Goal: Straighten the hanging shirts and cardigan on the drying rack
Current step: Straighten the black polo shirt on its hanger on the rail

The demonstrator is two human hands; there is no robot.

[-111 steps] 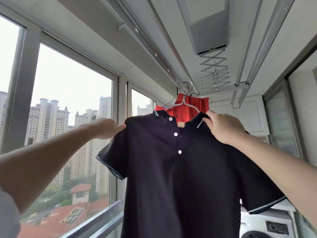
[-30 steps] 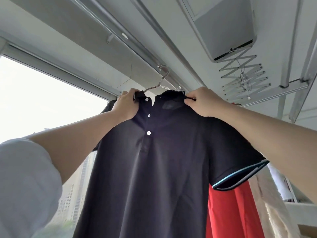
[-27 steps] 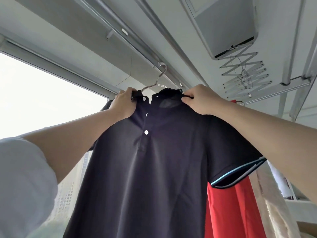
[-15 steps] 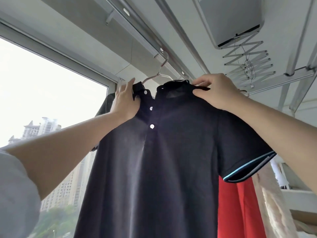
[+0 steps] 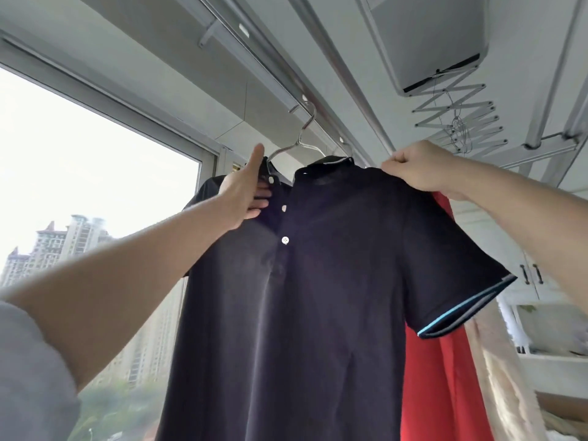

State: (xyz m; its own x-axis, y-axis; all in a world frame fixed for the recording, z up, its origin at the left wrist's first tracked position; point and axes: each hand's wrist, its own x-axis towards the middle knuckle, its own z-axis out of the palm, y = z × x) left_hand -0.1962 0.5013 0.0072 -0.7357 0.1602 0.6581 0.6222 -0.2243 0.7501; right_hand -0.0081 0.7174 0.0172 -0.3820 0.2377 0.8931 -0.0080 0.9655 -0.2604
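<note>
A dark navy polo shirt (image 5: 318,297) with white buttons hangs on a metal hanger (image 5: 305,128) hooked over the ceiling rack rail (image 5: 346,78). My left hand (image 5: 246,192) grips the left side of its collar and placket, thumb pointing up. My right hand (image 5: 416,170) pinches the shirt's right shoulder seam. Behind it a red shirt (image 5: 442,361) hangs, mostly hidden. A beige fuzzy cardigan (image 5: 502,377) hangs further right, partly visible.
A large window (image 5: 79,173) fills the left, with tower blocks outside. The rack's motor box (image 5: 426,39) and scissor arms (image 5: 461,122) are on the ceiling at upper right. White cabinets (image 5: 534,275) and a shelf stand at far right.
My right hand has slid from the collar outward to the right shoulder seam. My left hand stays at the collar, thumb now raised. The view has tilted slightly.
</note>
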